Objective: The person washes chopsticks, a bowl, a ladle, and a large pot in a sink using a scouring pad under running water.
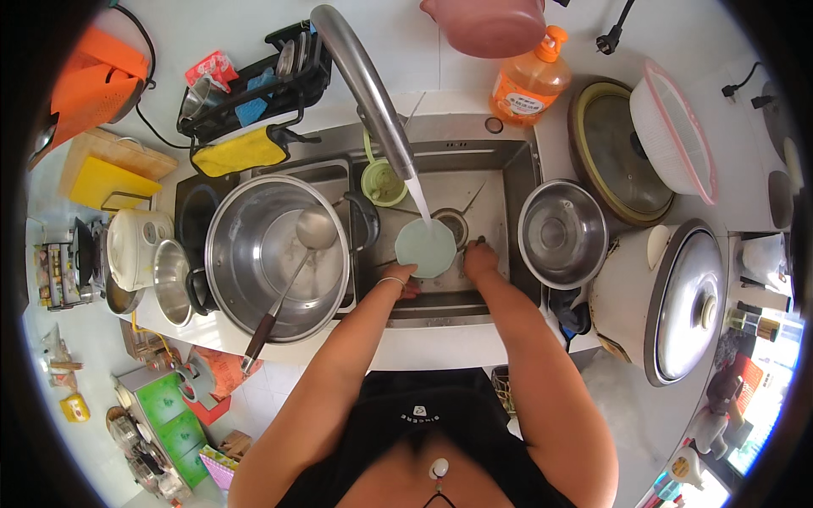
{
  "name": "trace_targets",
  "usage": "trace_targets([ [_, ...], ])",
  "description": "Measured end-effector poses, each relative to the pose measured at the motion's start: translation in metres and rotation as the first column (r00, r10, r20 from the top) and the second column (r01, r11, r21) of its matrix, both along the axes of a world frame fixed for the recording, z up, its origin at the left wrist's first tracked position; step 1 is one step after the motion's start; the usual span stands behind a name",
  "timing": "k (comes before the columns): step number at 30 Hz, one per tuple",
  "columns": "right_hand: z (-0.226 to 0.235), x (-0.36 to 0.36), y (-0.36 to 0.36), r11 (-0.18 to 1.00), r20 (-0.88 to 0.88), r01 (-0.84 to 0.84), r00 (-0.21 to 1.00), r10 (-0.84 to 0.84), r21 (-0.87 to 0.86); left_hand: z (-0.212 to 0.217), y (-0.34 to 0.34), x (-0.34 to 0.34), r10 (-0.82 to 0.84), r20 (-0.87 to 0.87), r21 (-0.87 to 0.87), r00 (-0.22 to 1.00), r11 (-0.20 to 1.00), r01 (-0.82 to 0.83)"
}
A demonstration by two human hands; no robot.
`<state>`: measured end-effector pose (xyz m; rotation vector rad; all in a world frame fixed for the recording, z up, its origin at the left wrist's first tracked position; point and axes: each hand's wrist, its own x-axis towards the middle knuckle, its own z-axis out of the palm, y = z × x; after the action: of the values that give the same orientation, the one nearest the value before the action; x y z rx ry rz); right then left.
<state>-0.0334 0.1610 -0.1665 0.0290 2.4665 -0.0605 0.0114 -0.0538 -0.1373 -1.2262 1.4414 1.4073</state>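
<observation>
Over the right basin of the steel sink (508, 203), my left hand (401, 281) grips the near edge of a pale green bowl (425, 247). Water (418, 200) runs from the tall curved faucet (364, 85) onto the bowl's far side. Just right of the bowl, my right hand (480, 259) is closed low in the basin, beside the round drain (452, 223). Something small and dark shows at its fingertips, too small to name. A green strainer-like cup (384, 183) sits beyond the bowl, to the left of the water.
A large steel pot (222, 262) with a ladle (315, 229) inside covers much of the left basin. To the right are a steel bowl (562, 234), a glass lid (622, 144), a white-and-pink colander (673, 127) and a big lidded cooker (627, 305). An orange pump bottle (529, 85) stands behind.
</observation>
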Motion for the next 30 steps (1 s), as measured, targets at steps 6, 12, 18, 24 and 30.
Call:
trace_targets([
  [6, 0.113, 0.008, -0.018, 0.926, -0.393, -0.137, 0.920, -0.012, -0.350, 0.023, 0.012, -0.031, 0.131, -0.031, 0.018, 0.991, 0.991, -0.130],
  [12, 0.087, 0.025, -0.070, 0.694, -0.255, -0.254, 0.961, 0.104, -0.674, 0.007, 0.001, -0.036, -0.425, -0.207, -0.386, 0.881, 0.863, 0.326],
  [18, 0.079, 0.026, -0.068, 0.674, -0.292, -0.450, 0.893, 0.342, -0.586, 0.068, -0.003, -0.026, -0.105, -0.246, -0.197, 0.964, 0.979, 0.057],
  [24, 0.101, 0.022, -0.076, 0.634, -0.350, -0.482, 0.876, 0.332, -0.605, 0.059, -0.029, -0.007, 0.188, -0.155, 0.063, 0.970, 0.982, -0.180],
  [30, 0.131, 0.026, -0.080, 0.577, -0.350, -0.429, 0.903, 0.249, -0.695, 0.116, -0.017, -0.002, 0.084, -0.359, -0.119, 0.930, 0.984, -0.135],
])
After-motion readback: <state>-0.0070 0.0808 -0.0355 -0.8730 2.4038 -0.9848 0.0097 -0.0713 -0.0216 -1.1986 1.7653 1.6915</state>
